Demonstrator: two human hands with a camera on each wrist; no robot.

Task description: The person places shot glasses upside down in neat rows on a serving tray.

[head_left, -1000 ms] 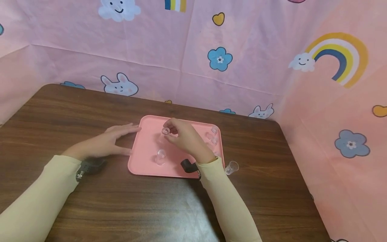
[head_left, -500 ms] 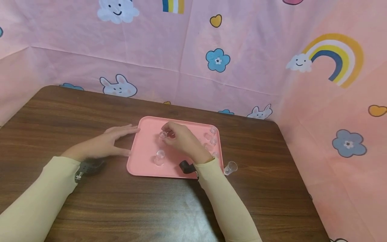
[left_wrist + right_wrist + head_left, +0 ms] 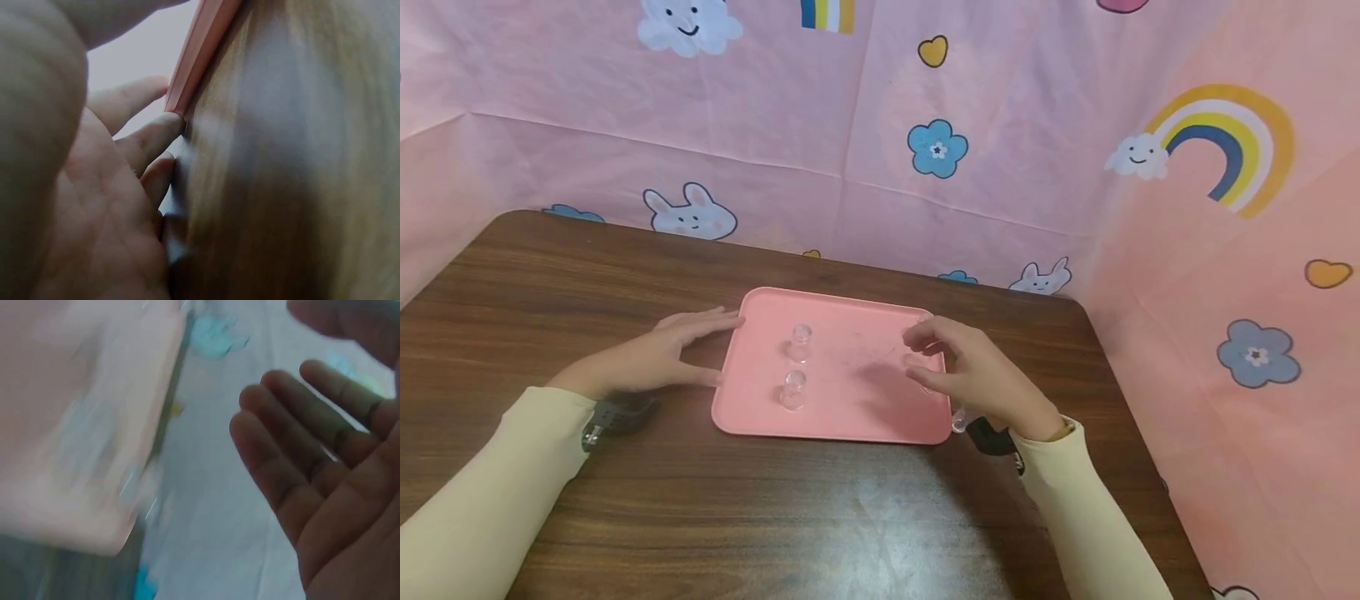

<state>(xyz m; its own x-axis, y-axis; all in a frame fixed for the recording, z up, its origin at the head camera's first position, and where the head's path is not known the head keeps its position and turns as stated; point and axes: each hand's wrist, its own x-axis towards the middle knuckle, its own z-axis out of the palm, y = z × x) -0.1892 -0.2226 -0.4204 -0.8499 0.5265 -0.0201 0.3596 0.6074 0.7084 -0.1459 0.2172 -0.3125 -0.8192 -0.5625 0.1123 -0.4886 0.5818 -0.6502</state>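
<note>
A pink tray lies on the brown table. My left hand spreads its thumb and fingers along the tray's left rim; in the left wrist view, fingertips meet the rim. Two small clear cups stand one in front of the other on the tray's left half. Over the tray's right side hovers my right hand, fingers gently bent and apart. In the right wrist view, nothing shows in its palm. Clear pieces on the tray's right side are mostly hidden behind that hand.
Just off the tray's right front corner, a clear cup lies on the table, partly covered by the right hand. A pink patterned cloth hangs behind the table and along its right side.
My right hand has let go of the small clear cup, which stands at the tray's upper left, and has moved right across the tray. The left hand stays at the rim.
</note>
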